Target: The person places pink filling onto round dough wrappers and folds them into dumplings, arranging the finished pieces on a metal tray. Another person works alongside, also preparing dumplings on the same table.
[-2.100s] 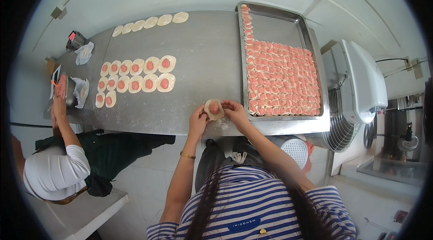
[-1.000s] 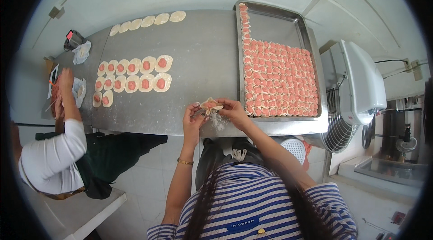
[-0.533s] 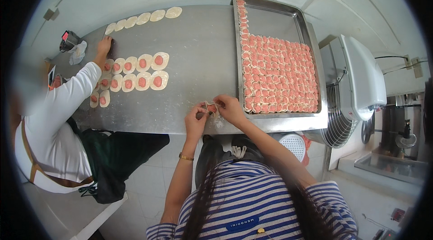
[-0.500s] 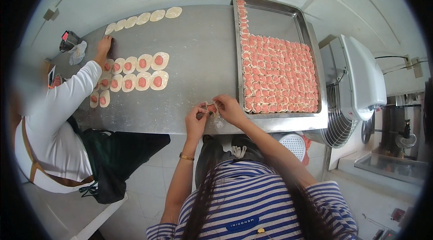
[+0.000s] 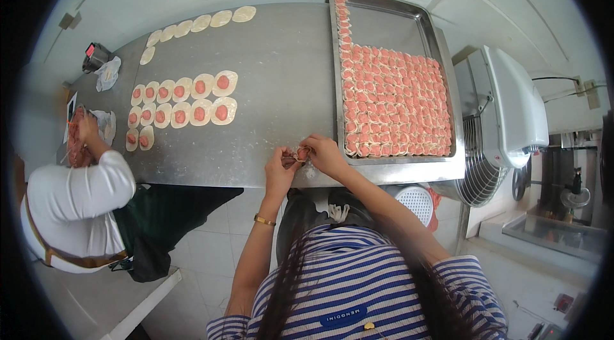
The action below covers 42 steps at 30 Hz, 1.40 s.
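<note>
At the front edge of the steel table, both my hands pinch one small open-topped dumpling (image 5: 302,153), its pale dough gathered round pink meat filling. My left hand (image 5: 279,168) has its fingers closed on the left side of the dough. From the other side, the fingers of my right hand (image 5: 325,157) press the rim; part of the dumpling is hidden behind fingers. Just right of my right hand lies a metal tray (image 5: 390,28), largely filled with tight rows of similar dumplings (image 5: 396,103). Farther left, flat wrappers topped with meat (image 5: 199,87) lie in rows.
Plain wrappers (image 5: 220,18) line the table's back left. A co-worker in white sleeves (image 5: 96,183) has a hand (image 5: 86,127) at pink filling on the far left. A dark container (image 5: 96,57) stands behind. Right of the tray is a white machine (image 5: 511,110) with a wire guard.
The co-worker's arm has drawn back from the far wrappers to the filling at the left. My fingers have shifted slightly around the dumpling, which looks more gathered.
</note>
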Motion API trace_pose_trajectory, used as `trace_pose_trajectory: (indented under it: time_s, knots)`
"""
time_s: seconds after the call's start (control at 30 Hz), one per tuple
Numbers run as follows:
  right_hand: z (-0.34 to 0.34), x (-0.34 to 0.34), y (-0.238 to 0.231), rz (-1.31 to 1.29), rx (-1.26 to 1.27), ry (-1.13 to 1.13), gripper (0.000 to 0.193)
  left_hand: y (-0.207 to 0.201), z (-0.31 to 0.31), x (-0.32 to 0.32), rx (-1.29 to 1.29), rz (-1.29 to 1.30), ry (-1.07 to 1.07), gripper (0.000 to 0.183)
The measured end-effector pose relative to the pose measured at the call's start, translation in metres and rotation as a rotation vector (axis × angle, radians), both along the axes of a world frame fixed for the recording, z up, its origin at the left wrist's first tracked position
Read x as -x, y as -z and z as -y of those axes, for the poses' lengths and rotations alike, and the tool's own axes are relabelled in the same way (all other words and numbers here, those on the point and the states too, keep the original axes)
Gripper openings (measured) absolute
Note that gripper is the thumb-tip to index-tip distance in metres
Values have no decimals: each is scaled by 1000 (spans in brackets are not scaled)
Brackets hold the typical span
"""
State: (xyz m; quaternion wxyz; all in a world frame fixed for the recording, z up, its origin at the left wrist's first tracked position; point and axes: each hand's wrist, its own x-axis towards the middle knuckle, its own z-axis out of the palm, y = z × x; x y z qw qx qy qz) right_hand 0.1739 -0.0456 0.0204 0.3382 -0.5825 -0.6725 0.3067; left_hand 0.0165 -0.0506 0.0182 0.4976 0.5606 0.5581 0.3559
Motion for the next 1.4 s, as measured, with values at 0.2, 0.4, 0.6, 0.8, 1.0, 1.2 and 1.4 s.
trace_pose_trajectory:
  time_s: [0.2,0.4,0.6,0.8,1.0,1.2,1.4]
  knots:
    - [2,-1,-3,44,-21,-5,16,1,-3,-5,-69,-163,105,26]
    - [9,-4,-3,147,-87,-29,21,5,-6,1,-13,-98,134,25]
    - [-3,-2,-5,28,4,-112,19,-3,-10,-1,18,-186,164,21]
    - [-2,-4,2,220,27,-136,22,-2,-9,-1,-59,-183,167,24]
    - [2,-3,1,174,-108,-29,23,3,-9,3,-123,-211,172,24]
    - [0,1,-4,182,26,-108,26,-8,-15,3,-148,-219,256,21]
    - [4,1,-5,161,-44,-28,26,-8,-16,5,-154,-222,250,19]
